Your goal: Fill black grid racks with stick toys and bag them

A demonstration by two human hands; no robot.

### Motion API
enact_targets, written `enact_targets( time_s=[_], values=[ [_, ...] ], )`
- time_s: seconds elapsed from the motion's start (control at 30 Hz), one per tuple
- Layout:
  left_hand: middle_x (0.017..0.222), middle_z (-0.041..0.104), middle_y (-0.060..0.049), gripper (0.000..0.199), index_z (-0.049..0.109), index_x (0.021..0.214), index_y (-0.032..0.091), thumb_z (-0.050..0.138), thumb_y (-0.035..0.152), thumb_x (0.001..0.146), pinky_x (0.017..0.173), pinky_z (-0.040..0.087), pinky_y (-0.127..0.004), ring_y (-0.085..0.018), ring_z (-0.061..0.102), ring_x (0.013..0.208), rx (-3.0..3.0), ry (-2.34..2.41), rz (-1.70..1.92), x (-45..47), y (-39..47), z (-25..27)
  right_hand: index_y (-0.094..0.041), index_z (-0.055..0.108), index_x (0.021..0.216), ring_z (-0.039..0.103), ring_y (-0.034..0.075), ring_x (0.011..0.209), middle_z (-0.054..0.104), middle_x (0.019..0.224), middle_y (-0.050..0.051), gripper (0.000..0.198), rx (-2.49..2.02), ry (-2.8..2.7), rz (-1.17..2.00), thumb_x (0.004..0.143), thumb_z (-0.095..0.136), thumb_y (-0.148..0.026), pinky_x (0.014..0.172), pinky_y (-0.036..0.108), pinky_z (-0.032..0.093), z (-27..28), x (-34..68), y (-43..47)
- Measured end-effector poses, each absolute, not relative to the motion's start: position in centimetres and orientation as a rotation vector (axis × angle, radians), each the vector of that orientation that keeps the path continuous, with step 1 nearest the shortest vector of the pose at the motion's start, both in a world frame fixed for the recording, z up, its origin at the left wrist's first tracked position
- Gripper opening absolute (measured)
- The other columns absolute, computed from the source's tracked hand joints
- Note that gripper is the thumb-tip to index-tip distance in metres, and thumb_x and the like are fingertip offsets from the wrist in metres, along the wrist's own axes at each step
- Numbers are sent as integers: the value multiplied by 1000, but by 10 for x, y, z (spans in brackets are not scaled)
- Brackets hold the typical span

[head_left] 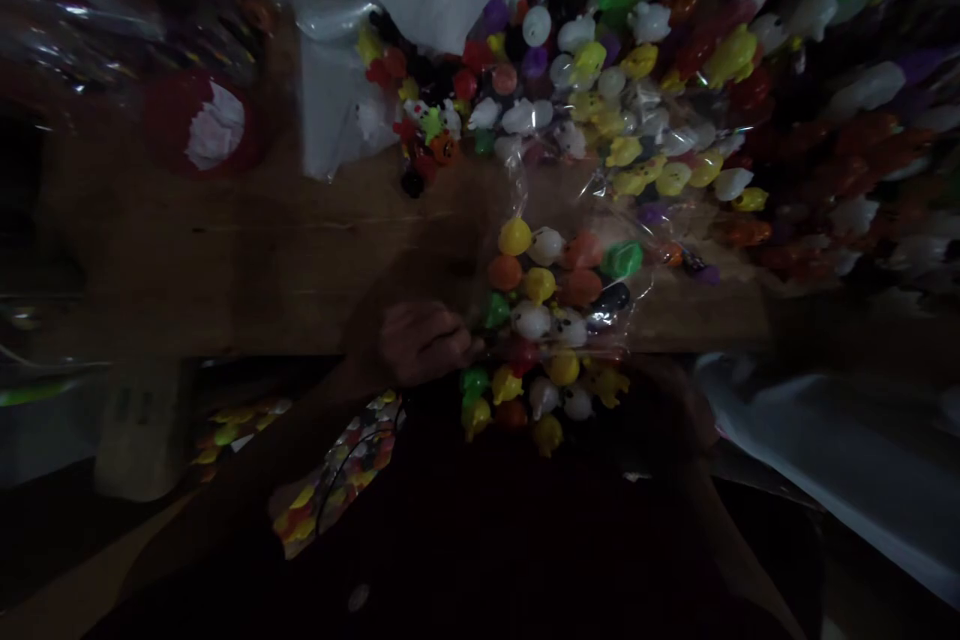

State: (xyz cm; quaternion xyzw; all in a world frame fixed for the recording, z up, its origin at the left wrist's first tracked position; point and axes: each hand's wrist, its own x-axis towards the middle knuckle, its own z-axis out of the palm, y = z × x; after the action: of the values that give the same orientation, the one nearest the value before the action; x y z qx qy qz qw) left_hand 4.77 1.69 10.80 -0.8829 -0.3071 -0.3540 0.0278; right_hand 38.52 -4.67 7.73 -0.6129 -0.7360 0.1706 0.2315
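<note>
A clear plastic bag (559,305) of small coloured toy figures lies over the near edge of the wooden table, its lower part hanging toward my body. Yellow, white, orange, green and red figures show through the film. My left hand (427,340) is closed at the bag's left edge, with the fingers curled and the fingertips against the plastic. To the right of the bag, my right hand (690,410) is low and very dark. Its fingers are lost in shadow, so I cannot see whether it touches the bag.
Loose toy figures (637,60) make a large heap at the back and right. A white sheet (330,100) and a red round container (161,125) with white paper stand at the back left. Below the table, a filled bag (352,460) lies beside my left arm.
</note>
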Motion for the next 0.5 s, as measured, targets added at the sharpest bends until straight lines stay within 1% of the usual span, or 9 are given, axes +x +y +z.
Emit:
enact_targets(
  time_s=[0.07, 0.13, 0.2, 0.33, 0.4, 0.5],
  values=[
    [69, 65, 2, 15, 55, 83, 19, 65, 17, 95, 60, 52, -22, -10, 62, 62, -2769, -880, -1071, 44, 8, 110, -27, 78, 101, 75, 22, 77, 79, 91, 6, 26, -1549, -2111, 544, 95, 56, -39, 62, 30, 59, 81, 393, -53],
    [67, 63, 3, 18, 55, 79, 20, 65, 15, 93, 57, 48, -22, -10, 60, 59, -2796, -848, -1084, 43, 1, 109, -26, 78, 102, 75, 23, 82, 79, 95, 8, 25, -1518, -2153, 581, 93, 59, -40, 66, 30, 61, 83, 402, -54],
    [65, 60, 4, 19, 55, 77, 21, 67, 16, 92, 55, 44, -22, -10, 58, 59, -2804, -850, -1079, 43, -1, 107, -27, 79, 101, 75, 23, 83, 79, 97, 8, 24, -1577, -2161, 622, 92, 60, -40, 65, 30, 60, 82, 409, -46],
    [69, 58, 3, 18, 56, 79, 21, 69, 21, 91, 59, 44, -23, -12, 57, 64, -2822, -882, -980, 45, 6, 109, -28, 79, 98, 72, 19, 75, 78, 96, 8, 24, -1667, -2162, 718, 93, 60, -41, 59, 28, 55, 81, 403, -21],
    [69, 56, 2, 20, 54, 77, 21, 68, 21, 92, 59, 43, -24, -13, 55, 65, -2834, -891, -963, 45, 10, 113, -26, 78, 95, 69, 18, 69, 77, 91, 8, 25, -1681, -2084, 608, 94, 58, -40, 60, 28, 55, 81, 389, -18],
    [66, 51, 2, 24, 52, 73, 21, 67, 20, 93, 58, 42, -26, -14, 51, 64, -2881, -819, -937, 42, 8, 115, -26, 75, 81, 67, 20, 71, 73, 82, 9, 23, -1701, -1952, 352, 91, 59, -39, 64, 33, 57, 80, 371, -28]
  ],
)
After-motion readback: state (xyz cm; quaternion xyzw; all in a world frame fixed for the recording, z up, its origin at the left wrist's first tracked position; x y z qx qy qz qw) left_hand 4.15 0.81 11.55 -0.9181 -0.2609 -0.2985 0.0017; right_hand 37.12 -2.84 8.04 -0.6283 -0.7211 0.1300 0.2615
